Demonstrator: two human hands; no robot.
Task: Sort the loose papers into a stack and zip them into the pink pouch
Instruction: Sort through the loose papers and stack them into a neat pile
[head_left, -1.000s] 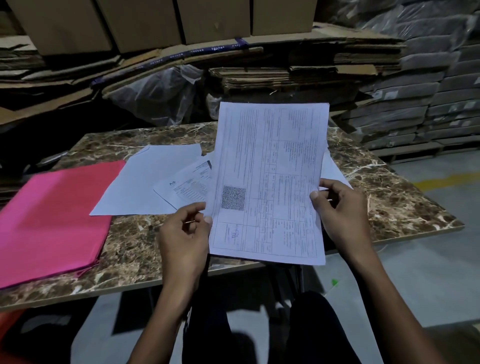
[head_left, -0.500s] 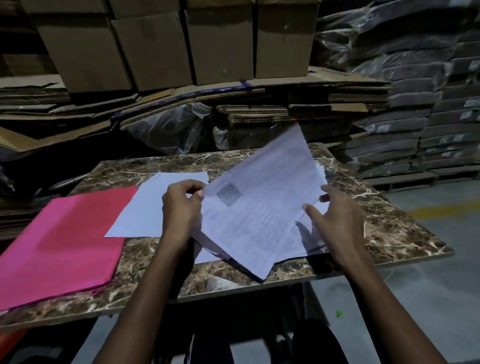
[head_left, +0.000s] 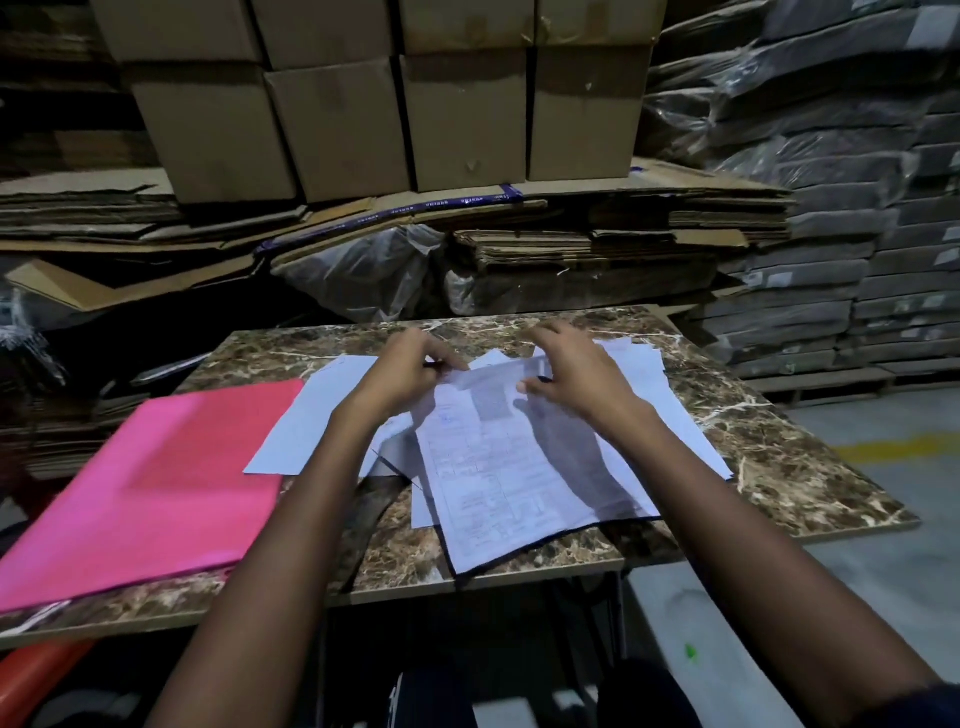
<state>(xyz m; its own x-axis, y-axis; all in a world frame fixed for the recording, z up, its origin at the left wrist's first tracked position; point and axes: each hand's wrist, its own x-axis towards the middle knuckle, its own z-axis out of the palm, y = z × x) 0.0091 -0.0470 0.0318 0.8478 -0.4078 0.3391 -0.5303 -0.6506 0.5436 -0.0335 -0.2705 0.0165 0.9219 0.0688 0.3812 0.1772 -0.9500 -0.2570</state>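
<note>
A printed form sheet lies on top of several loose white papers on the marble table. My left hand pinches the far left corner of that sheet. My right hand rests over its far right edge with fingers curled on the paper. A blank white sheet lies to the left, partly under my left forearm. More sheets stick out to the right under my right arm. The flat pink pouch lies on the table's left end, apart from both hands.
Stacked cardboard boxes and flattened cartons stand right behind the table. Wrapped dark bundles pile up at the right. The printed sheet overhangs the table's near edge. An orange object sits below left.
The printed sheet, held upright in both hands a second ago, was turned and laid flat on the other papers. Both hands moved forward to its far edge.
</note>
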